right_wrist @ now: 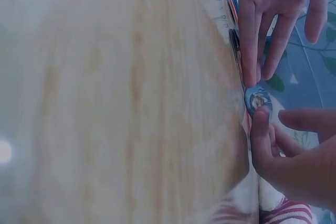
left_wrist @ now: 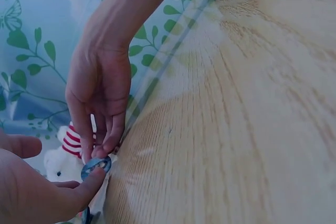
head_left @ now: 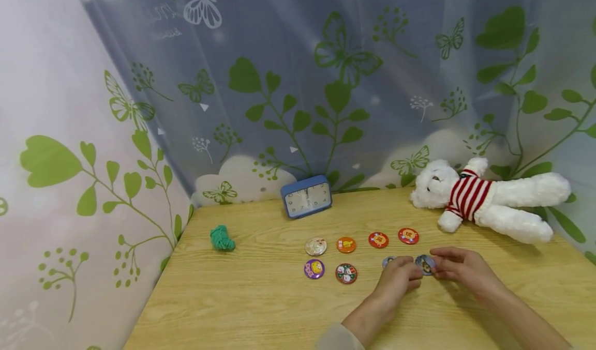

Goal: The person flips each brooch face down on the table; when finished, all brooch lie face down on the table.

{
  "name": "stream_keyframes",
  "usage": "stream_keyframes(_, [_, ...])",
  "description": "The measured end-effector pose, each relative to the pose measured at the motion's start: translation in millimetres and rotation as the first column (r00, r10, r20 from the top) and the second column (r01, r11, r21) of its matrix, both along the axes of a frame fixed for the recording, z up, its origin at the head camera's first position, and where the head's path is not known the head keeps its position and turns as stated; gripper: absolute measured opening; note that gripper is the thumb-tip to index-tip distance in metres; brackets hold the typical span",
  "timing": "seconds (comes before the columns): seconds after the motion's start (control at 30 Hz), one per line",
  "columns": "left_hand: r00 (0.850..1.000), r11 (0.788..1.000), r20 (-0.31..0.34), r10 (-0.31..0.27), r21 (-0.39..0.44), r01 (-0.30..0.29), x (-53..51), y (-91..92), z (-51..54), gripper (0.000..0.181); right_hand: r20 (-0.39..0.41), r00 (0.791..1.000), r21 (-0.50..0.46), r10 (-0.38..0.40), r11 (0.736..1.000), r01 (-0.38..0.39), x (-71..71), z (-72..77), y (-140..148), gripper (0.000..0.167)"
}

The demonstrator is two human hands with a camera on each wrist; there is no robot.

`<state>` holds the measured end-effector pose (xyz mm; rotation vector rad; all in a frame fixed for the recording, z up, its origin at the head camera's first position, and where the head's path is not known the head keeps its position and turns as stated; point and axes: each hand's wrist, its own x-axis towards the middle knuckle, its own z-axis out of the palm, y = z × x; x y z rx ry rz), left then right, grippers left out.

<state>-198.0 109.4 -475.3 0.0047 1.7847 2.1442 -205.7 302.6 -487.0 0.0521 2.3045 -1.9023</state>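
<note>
A round blue pin badge [head_left: 425, 265] with a picture on it lies between the two hands near the table's right side. The right hand [head_left: 467, 271] holds it at its right edge with thumb and fingertips. From the other side, the left hand [head_left: 398, 278] reaches in with fairly straight fingers, touching the badge's left edge. Its thumb stands apart in the right wrist view, where the badge [right_wrist: 258, 100] faces the camera. Partly behind the left hand is a second bluish badge [head_left: 387, 261]. In the left wrist view the badge [left_wrist: 96, 168] appears between both hands' fingertips.
Left of the hands lie several round badges, including a purple one [head_left: 314, 269] and a red one [head_left: 408, 236]. A blue clock [head_left: 306, 196] stands at the back. Green yarn [head_left: 222, 238] is on the left; a white teddy bear [head_left: 475, 192] lies back right.
</note>
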Motion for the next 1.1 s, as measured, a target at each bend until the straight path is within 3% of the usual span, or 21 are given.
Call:
stream_keyframes(0.23, [0.999, 0.999, 0.007, 0.031, 0.034, -0.031, -3.2, 3.3, -1.7, 0.033, -0.025, 1.000, 0.018, -0.009, 1.000, 0.010, -0.7, -0.3, -2.3, 0.042])
stream_keyframes(0.67, [0.999, 0.999, -0.017, 0.035, 0.031, -0.034, -5.3, 5.5, -2.3, 0.023, -0.005, 1.000, 0.067, -0.011, 0.998, 0.012, 0.1, 5.0, -3.1, 0.009])
stream_keyframes(0.97, [0.998, 0.997, -0.017, 0.057, 0.047, -0.056, -5.7, 8.0, -4.3, 0.015, -0.032, 0.999, 0.128, -0.018, 0.992, 0.022, 4.5, 6.1, -5.4, 0.006])
stream_keyframes(1.1, [0.995, 0.991, 0.002, 0.103, 0.083, -0.102, -7.6, 11.6, -8.3, 0.008, -0.056, 0.998, 0.132, -0.009, 0.991, 0.017, 5.2, 4.0, -5.5, 0.007])
